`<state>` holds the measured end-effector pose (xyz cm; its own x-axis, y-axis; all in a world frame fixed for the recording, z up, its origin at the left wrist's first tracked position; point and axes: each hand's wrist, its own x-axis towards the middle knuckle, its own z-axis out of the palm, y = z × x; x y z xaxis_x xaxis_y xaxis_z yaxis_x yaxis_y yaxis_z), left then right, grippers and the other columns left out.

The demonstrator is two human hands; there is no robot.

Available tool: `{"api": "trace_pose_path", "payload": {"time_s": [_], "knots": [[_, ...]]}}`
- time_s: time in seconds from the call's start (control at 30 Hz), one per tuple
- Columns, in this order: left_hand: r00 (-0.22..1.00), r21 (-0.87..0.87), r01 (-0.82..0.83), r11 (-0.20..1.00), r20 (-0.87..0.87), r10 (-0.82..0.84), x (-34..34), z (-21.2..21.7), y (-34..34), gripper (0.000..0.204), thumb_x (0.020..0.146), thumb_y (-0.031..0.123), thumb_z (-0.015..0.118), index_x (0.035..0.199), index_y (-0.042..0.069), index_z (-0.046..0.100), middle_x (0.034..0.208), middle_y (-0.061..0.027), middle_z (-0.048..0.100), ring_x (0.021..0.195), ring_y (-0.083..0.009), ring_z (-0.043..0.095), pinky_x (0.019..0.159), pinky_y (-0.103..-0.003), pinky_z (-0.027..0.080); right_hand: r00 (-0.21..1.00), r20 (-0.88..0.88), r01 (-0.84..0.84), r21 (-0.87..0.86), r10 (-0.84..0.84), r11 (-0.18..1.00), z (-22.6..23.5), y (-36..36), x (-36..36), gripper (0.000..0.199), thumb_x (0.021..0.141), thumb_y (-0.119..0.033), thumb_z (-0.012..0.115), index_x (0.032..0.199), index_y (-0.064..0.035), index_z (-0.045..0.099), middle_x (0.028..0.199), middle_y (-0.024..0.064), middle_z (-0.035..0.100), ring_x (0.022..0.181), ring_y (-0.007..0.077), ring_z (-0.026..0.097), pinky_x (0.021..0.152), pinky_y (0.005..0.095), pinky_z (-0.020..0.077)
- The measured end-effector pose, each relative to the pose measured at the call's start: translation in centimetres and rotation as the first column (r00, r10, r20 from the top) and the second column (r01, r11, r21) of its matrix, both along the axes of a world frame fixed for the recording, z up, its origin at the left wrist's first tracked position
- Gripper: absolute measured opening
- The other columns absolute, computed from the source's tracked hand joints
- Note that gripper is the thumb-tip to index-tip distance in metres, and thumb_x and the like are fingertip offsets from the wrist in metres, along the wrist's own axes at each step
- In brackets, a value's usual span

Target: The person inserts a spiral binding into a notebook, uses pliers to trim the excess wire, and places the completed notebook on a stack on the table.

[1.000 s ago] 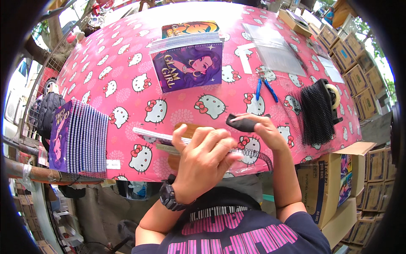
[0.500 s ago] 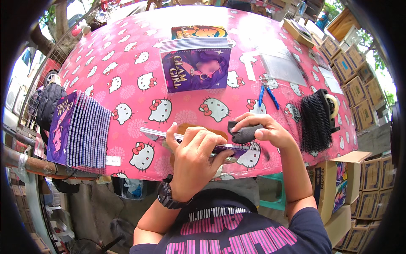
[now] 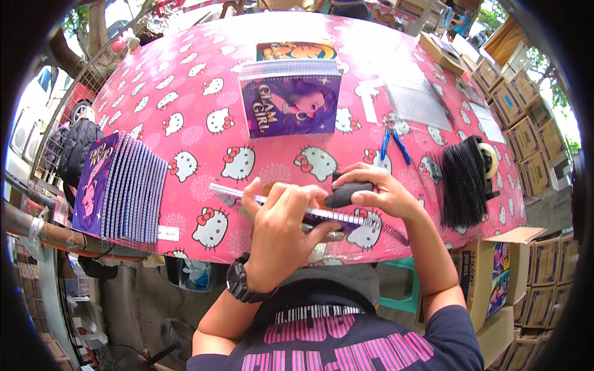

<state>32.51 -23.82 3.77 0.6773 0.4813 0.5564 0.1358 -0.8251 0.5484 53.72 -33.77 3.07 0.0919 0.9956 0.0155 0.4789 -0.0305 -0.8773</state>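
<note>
My left hand (image 3: 281,222) is closed around a thin notebook (image 3: 337,216), holding it up on its edge near the table's front. A loose dark spiral coil (image 3: 393,234) sticks out past the notebook's right end. Fingers and thumb of my right hand (image 3: 385,190) grip a dark grey rounded block (image 3: 346,195), just above the punched edge of the notebook. Whether the block touches the coil cannot be made out. Part of a brown object (image 3: 272,187) shows behind my left hand.
Purple-covered notebooks stand in a front stack (image 3: 291,105) and a left stack (image 3: 133,191). Blue-handled pliers (image 3: 396,145) lie right of centre, near clear plastic sheets (image 3: 417,102). Black coils (image 3: 463,185) sit beside a tape roll (image 3: 489,157). An open carton (image 3: 476,278) stands at the right.
My right hand and the dark block have shifted slightly along the notebook's edge. The coil's free end now reaches further out to the right. My left hand keeps its hold.
</note>
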Motion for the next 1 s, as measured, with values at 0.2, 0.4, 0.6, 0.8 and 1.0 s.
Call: {"api": "trace_pose_path", "payload": {"time_s": [0.2, 0.4, 0.6, 0.8, 1.0], "knots": [[0.999, 0.067, -0.032, 0.997, -0.034, 0.034, -1.4, 0.0, 1.5, 0.038, 0.065, 0.034, 0.082, 0.092, 0.017, 0.063, 0.084, 0.0038, 0.063, 0.092, -0.0174, 0.058, 0.104, -0.054, 0.015, 0.99, -0.118, -0.08, -0.023, 0.076, 0.997, -0.4, 0.7, -0.8, 0.059, 0.08, -0.056, 0.063, 0.11, -0.0062, 0.069, 0.113, 0.0123, 0.062, 0.109, 0.0222, 0.056, 0.094, 0.034, 0.0411], [0.999, 0.011, -0.046, 0.999, -0.021, 0.046, -1.7, -0.7, 1.8, 0.041, 0.065, 0.034, 0.082, 0.097, 0.017, 0.064, 0.083, 0.0055, 0.063, 0.091, -0.0154, 0.059, 0.108, -0.056, 0.011, 0.913, -0.288, -0.243, 0.187, 0.29, 0.952, -0.3, 0.9, -1.2, 0.063, 0.078, -0.059, 0.062, 0.111, -0.0051, 0.069, 0.118, 0.0146, 0.058, 0.108, 0.0239, 0.056, 0.094, 0.0358, 0.0424], [0.999, -0.036, -0.044, 0.998, -0.006, 0.044, -1.9, -0.9, 1.9, 0.056, 0.065, 0.036, 0.083, 0.114, 0.019, 0.062, 0.083, 0.0073, 0.062, 0.093, -0.014, 0.059, 0.109, -0.056, 0.008, 0.896, -0.302, -0.253, 0.253, 0.325, 0.934, 0.4, 2.2, -1.1, 0.049, 0.083, -0.044, 0.064, 0.108, -0.0032, 0.069, 0.111, 0.0138, 0.061, 0.106, 0.0244, 0.058, 0.093, 0.0347, 0.0421], [0.855, -0.099, -0.241, 0.965, 0.45, 0.26, -3.1, -3.3, 4.3, 0.099, 0.06, 0.032, 0.088, 0.14, 0.007, 0.037, 0.125, -0.011, 0.051, 0.124, -0.0289, 0.046, 0.11, -0.047, 0.021, 0.963, -0.255, -0.025, 0.22, 0.083, 0.975, 1.8, 2.4, -1.9, 0.076, 0.072, -0.067, 0.063, 0.106, 0.0002, 0.07, 0.111, 0.0183, 0.062, 0.106, 0.0283, 0.058, 0.093, 0.0371, 0.0428], [0.805, -0.608, 0.232, 0.76, 0.558, 0.201, -3.5, -6.4, 4.6, 0.086, 0.065, 0.003, 0.085, 0.137, 0.005, 0.037, 0.112, -0.0064, 0.052, 0.102, -0.0143, 0.051, 0.09, -0.028, 0.043, 0.998, 0.063, -0.016, 0.184, 0.005, 0.983, 0.9, 3.0, -2.2, 0.081, 0.069, -0.071, 0.064, 0.105, 0.0011, 0.07, 0.114, 0.0205, 0.06, 0.102, 0.0284, 0.059, 0.091, 0.0369, 0.0434]]}}
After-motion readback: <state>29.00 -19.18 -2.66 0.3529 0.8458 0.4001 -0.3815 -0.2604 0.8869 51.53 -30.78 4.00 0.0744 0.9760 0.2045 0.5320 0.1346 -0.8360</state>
